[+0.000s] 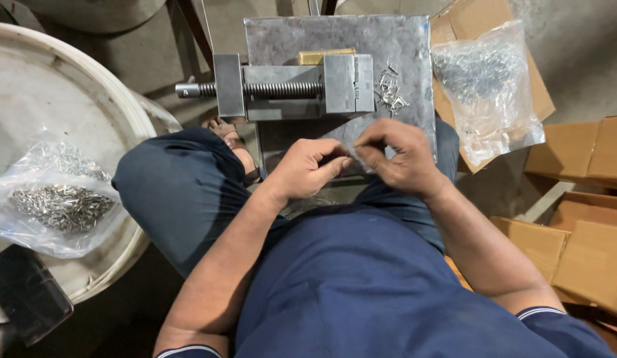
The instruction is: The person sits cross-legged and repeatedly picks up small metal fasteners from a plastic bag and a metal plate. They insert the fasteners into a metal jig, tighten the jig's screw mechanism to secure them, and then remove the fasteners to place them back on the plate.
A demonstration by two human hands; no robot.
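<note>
Just below the vise [292, 85], a blocky grey steel clamp with a coarse threaded screw, the left hand [308, 169] and right hand [394, 156] meet fingertip to fingertip, both curled narrow in a pinch on something too small to make out. The vise sits on a dull, scuffed metal plate [401, 40], and right of its jaw block lies a loose scatter of thin shiny pins [390, 89]. Farther right of the vise a crinkled clear bag [487, 93] of the same bright bits rests on brown cardboard [467, 20], while far left of it another bag [53, 199] sags on a round white drum lid [70, 93].
</note>
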